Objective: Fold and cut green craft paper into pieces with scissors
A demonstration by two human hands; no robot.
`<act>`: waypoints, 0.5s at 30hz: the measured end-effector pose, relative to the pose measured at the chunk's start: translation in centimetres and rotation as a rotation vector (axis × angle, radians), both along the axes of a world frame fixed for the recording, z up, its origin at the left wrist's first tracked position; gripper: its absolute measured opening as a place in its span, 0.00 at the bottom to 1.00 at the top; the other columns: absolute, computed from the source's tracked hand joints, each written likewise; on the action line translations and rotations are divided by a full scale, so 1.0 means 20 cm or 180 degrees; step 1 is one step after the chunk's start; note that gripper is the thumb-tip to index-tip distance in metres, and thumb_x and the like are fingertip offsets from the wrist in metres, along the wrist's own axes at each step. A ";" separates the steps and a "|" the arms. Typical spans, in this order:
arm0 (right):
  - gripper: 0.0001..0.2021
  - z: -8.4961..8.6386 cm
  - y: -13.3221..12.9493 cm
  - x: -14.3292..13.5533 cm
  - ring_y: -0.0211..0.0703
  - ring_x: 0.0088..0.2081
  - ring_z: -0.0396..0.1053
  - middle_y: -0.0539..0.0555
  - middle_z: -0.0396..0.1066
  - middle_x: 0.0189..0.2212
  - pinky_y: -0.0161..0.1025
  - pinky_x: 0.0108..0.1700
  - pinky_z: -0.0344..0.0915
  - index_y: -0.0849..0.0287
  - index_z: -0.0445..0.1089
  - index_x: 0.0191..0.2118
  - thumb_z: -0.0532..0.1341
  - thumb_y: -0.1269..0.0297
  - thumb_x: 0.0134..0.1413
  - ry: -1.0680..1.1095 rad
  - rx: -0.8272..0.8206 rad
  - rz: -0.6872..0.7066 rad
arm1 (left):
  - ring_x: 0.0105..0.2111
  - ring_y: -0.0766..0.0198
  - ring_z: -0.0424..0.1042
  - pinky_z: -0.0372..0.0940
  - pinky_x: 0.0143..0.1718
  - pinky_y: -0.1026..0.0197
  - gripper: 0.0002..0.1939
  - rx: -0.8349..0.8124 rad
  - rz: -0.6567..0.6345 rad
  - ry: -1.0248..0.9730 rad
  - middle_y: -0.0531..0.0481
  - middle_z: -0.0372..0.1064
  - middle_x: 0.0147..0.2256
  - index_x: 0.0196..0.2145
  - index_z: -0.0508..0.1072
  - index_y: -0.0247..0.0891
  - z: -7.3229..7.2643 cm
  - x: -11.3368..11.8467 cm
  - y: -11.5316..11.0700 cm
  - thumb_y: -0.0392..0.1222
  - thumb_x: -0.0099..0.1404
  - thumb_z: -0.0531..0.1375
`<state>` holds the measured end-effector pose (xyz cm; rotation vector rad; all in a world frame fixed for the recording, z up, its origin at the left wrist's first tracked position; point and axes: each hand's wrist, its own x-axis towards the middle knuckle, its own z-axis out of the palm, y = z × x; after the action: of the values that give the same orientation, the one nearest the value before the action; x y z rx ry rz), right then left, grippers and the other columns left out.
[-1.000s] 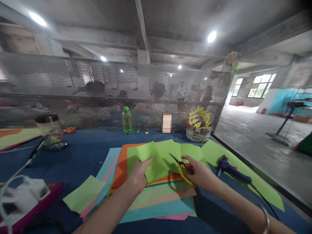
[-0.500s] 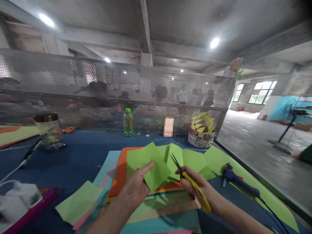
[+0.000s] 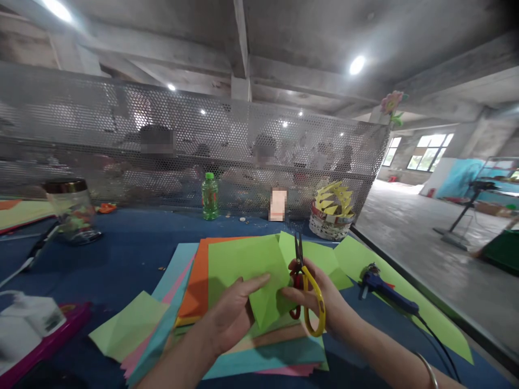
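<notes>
"I'm setting the folded green sheet at the dial's centre. How are the hands sitting?"

"On my remote feed, the left hand is sitting at eight o'clock, clamping the sheet between thumb and fingers. The right hand is gripping the scissors at three o'clock, blades pointing towards twelve; I'm not managing to tell whether its thumb is touching the sheet."

"And underneath?"

"A stack of coloured paper is lying below the sheet, on the blue table."

"What are you seeing farther out?"

"A glue gun is resting at three o'clock, partly over a longer green sheet. Beyond, a basket of yellow pointed pieces is standing at one o'clock and a green bottle at eleven, both before a perforated panel spanning twelve."
</notes>
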<state>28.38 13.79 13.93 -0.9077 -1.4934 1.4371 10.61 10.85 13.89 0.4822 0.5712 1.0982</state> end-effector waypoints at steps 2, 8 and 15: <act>0.26 -0.02 0.00 0.00 0.31 0.21 0.61 0.41 0.60 0.24 0.32 0.22 0.68 0.55 0.61 0.39 0.74 0.56 0.39 0.0055 -0.0033 0.0007 | 0.48 0.45 0.75 0.68 0.51 0.45 0.18 0.0118 -0.0008 0.0036 0.35 0.72 0.52 0.49 0.76 0.32 -0.01 0.00 0.00 0.37 0.61 0.64; 0.27 -0.05 0.00 0.00 0.32 0.22 0.62 0.42 0.61 0.25 0.32 0.22 0.67 0.55 0.60 0.41 0.74 0.54 0.38 0.0183 0.0079 -0.0147 | 0.43 0.46 0.77 0.70 0.46 0.49 0.22 0.0451 0.0375 0.0569 0.36 0.76 0.46 0.45 0.78 0.32 -0.03 0.04 0.00 0.40 0.52 0.72; 0.26 -0.04 -0.02 0.00 0.33 0.24 0.62 0.43 0.61 0.25 0.30 0.23 0.66 0.55 0.62 0.40 0.74 0.54 0.38 0.0062 0.0104 -0.0410 | 0.34 0.52 0.77 0.70 0.37 0.57 0.23 0.0504 0.0832 0.1601 0.40 0.79 0.36 0.36 0.80 0.32 -0.09 0.03 0.00 0.50 0.45 0.74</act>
<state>28.39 13.46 13.19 -0.9500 -1.4139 1.3211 11.29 10.90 12.11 0.8509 1.0129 1.2827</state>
